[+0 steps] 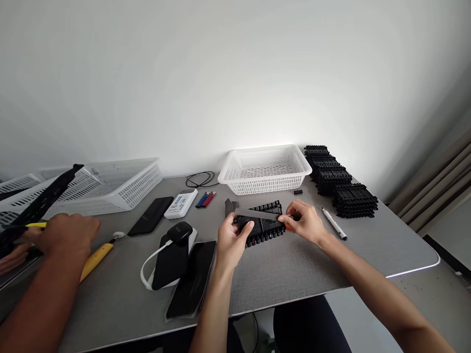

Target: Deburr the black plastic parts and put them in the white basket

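Note:
My left hand (233, 238) grips a black plastic part (261, 226) by its left end, thumb on top. The part is a flat block with toothed edges, held just over the table. In my right hand (303, 220) is a flat file (257, 214), a long grey metal strip with an orange handle mostly hidden by my fingers. The file lies across the upper face of the part, its far end near my left fingers. A dark grey piece (230, 206) shows behind my left fingers; its kind is unclear.
Stacks of similar black parts (355, 200) stand at the right, near a white marker (334, 224). A white basket (267, 184) sits at the back. Phones (191, 282), a power bank (181, 203) and a yellow-handled tool (96, 260) lie left, beside a co-worker's hand (71, 233).

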A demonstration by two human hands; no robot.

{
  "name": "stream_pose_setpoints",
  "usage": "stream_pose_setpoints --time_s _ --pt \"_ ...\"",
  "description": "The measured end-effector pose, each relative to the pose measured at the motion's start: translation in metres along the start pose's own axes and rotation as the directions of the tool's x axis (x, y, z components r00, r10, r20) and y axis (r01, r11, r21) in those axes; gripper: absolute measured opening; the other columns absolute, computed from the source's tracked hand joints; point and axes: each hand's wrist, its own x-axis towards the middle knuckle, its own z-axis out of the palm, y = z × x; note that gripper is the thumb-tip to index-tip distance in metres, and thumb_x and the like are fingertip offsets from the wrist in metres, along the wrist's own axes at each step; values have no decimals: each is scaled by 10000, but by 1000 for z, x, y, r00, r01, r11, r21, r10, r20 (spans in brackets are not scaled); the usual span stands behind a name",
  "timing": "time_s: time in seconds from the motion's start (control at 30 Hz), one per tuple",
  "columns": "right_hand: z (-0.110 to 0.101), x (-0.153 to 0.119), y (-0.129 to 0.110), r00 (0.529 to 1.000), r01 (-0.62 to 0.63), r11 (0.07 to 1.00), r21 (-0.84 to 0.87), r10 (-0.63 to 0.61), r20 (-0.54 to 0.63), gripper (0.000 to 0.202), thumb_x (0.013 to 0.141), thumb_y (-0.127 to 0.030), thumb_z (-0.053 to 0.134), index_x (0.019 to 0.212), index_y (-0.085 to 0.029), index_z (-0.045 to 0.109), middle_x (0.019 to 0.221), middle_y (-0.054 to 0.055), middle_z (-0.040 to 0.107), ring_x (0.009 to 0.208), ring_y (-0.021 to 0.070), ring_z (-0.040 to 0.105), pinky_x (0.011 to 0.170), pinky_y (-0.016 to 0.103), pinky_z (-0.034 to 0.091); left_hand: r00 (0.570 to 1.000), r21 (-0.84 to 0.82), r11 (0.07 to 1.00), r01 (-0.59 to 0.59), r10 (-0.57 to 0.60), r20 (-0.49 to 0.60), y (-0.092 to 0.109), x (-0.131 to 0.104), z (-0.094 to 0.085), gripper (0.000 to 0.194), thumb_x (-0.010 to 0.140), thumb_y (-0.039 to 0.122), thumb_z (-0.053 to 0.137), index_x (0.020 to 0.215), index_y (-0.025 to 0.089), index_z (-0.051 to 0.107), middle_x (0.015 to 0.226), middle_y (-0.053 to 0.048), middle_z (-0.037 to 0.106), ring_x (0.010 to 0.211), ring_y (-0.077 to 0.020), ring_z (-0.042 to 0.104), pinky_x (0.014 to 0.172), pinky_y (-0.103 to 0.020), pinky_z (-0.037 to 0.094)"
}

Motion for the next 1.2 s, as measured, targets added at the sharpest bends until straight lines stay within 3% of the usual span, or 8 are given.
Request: stream_pose_setpoints --time_s 0.1,0.27,0.47,0.7,0.9,1.07,1.2 --pt "-8 4 9 998 7 1000 -29 -8 -60 384 851 -559 648 727 -207 555 756 16 615 646 139 546 596 268 395 998 -19 998 53 -54 -38 -1 1 -3 440 650 355 801 961 180 545 720 -8 708 681 -168 670 673 -260 509" --pt "-14 8 20 989 -18 1000 -5 17 -146 423 838 -595 643 698 -206 552 715 21 593 627 145 528 585 275 402 996 7 999 47 -47 -74 -4 2 -5 440 647 349 792 964 177 541 702 -6 697 682 -168 663 648 -248 494" --pt "-4 4 12 999 21 1000 3 -21 -44 416 855 -578 634 689 -202 577 739 24 604 634 143 548 580 269 397 997 11 999 40 -40 -60 -4 2 -3 439 647 356 789 967 181 543 717 -12 699 688 -177 668 662 -262 506" --pt "-14 9 22 986 -12 999 31 17 -167 434 851 -579 638 652 -198 575 697 17 558 576 128 482 538 268 360 994 21 999 48 -46 -99 -7 3 -7 428 658 344 780 980 184 549 735 -11 697 714 -172 667 664 -249 501" --pt "-4 6 16 997 35 998 60 -31 -70 405 859 -542 648 657 -198 583 693 12 571 604 129 497 552 261 359 996 -21 999 40 -41 -75 -3 2 -5 422 649 330 788 957 183 540 755 -15 708 706 -163 660 681 -254 503" --pt "-9 8 22 990 -40 997 68 49 -135 432 850 -558 645 631 -193 566 679 5 541 568 117 452 536 263 342 996 7 1000 20 -19 -89 -8 3 -8 401 667 332 780 952 190 536 766 -6 703 713 -156 654 687 -249 490" --pt "-8 8 19 995 -24 992 125 36 -93 426 851 -556 641 638 -197 557 659 0 542 562 117 446 535 262 339 996 5 1000 23 -22 -91 -7 3 -8 406 666 330 781 962 189 541 798 -16 705 735 -168 662 699 -265 498"
